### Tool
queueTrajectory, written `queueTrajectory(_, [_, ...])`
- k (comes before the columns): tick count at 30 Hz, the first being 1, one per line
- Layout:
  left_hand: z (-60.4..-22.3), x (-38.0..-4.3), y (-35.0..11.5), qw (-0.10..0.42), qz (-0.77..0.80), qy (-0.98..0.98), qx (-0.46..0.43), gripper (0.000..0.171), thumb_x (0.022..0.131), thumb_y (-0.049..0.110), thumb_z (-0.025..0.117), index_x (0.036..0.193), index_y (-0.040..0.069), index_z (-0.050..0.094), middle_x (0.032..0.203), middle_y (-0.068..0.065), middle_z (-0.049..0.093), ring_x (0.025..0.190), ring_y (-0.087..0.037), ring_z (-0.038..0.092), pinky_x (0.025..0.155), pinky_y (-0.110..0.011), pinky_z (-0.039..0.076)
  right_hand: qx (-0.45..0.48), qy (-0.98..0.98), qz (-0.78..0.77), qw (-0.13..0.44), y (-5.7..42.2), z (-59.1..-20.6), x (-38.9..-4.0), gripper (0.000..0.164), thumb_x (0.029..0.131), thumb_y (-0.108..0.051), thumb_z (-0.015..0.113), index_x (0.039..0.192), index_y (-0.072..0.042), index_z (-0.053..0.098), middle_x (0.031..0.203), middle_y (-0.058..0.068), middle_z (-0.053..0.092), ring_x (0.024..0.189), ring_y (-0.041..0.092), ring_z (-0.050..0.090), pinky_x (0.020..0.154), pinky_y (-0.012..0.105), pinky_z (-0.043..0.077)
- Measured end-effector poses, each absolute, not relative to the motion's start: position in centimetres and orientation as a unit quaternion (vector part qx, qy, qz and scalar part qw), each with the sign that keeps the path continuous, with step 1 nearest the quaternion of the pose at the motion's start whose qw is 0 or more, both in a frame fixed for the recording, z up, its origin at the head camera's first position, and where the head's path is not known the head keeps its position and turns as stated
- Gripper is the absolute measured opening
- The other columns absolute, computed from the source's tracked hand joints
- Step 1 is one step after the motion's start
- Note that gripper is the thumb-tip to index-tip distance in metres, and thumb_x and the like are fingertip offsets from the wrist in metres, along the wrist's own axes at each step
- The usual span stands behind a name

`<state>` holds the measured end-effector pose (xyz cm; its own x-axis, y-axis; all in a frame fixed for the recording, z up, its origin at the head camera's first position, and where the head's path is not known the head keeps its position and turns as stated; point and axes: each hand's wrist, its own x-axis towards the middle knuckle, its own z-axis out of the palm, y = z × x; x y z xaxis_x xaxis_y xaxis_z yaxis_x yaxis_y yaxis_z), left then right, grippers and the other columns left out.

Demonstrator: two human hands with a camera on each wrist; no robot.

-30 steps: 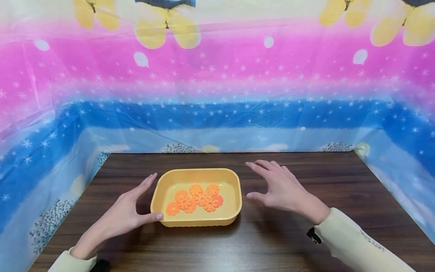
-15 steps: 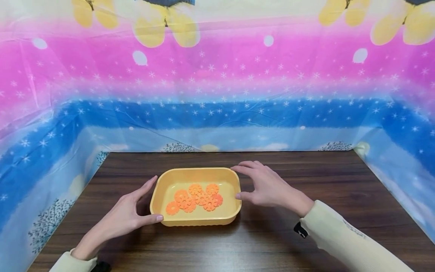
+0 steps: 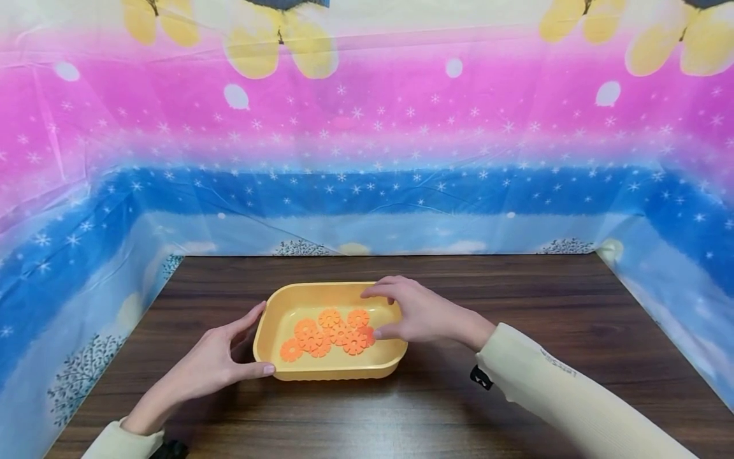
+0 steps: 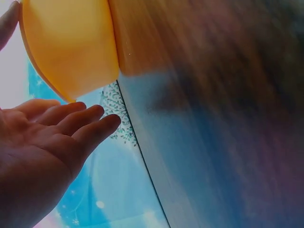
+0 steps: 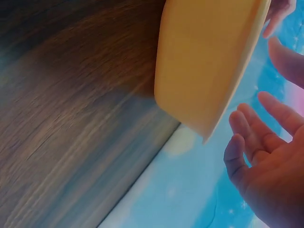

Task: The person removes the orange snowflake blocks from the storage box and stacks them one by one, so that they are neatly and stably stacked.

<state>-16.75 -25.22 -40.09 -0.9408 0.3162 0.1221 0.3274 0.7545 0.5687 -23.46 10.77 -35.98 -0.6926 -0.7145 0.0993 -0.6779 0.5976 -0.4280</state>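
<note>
A yellow plastic bin (image 3: pixel 338 372) holds several orange notched flat discs (image 3: pixel 310 339), heaped in overlapping layers. At its left end, my left hand (image 3: pixel 208 357) touches the near left corner with the thumb while the straight fingers lie along the left side. My right hand (image 3: pixel 427 312) hovers over the bin's right end, thumb and fingers spread and loosely bent, with the thumb tip beside the rightmost disc. In the right wrist view, nothing is seen between the fingers of the right hand (image 5: pixel 273 161), which are above the rim.
The bin stands on a dark wood-grain table (image 3: pixel 367 414). Around the table's back and sides hangs a printed cloth (image 3: pixel 367 191) in pink and blue with snowflakes. Light sleeves (image 3: pixel 545 382) cover both forearms.
My right hand has moved left, from beside the bin to over its right end. The left hand, bin and discs have stayed nearly where they were.
</note>
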Motion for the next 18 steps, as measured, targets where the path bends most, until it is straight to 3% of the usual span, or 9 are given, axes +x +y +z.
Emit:
queueTrajectory(4, [-40.0, -16.7, -25.2, 0.006, -0.309, -0.935, -0.175, 0.099, 0.066, 0.059, 0.074, 0.147, 0.025, 0.028, 0.138, -0.006, 0.043, 0.118, -0.029, 0.048, 0.09, -0.049, 0.045, -0.413, 0.878, -0.234, 0.062, 9.9, -36.1, -23.9, 0.063, 0.076, -0.053, 0.07, 0.13, -0.026, 0.052, 0.125, -0.011, 0.049, 0.102, 0.009, 0.048, 0.082, 0.03, 0.045])
queueTrajectory(10, [-39.8, -16.8, -25.2, -0.001, -0.311, -0.934, -0.177, 0.097, 0.067, 0.055, 0.075, 0.146, 0.022, 0.03, 0.138, -0.005, 0.044, 0.119, -0.025, 0.048, 0.091, -0.047, 0.044, -0.429, 0.864, -0.248, 0.088, 8.8, -36.5, -24.4, 0.057, 0.076, -0.036, 0.076, 0.126, -0.022, 0.055, 0.118, -0.012, 0.052, 0.09, 0.013, 0.049, 0.073, 0.026, 0.045])
queueTrajectory(18, [-39.6, -16.8, -25.0, -0.011, -0.314, -0.932, -0.181, 0.1, 0.067, 0.054, 0.076, 0.147, 0.02, 0.028, 0.14, -0.004, 0.042, 0.121, -0.021, 0.045, 0.093, -0.046, 0.043, -0.44, 0.848, -0.265, 0.128, 7.9, -36.9, -25.1, 0.056, 0.075, -0.027, 0.078, 0.125, -0.017, 0.056, 0.119, -0.003, 0.056, 0.088, 0.023, 0.053, 0.072, 0.026, 0.045])
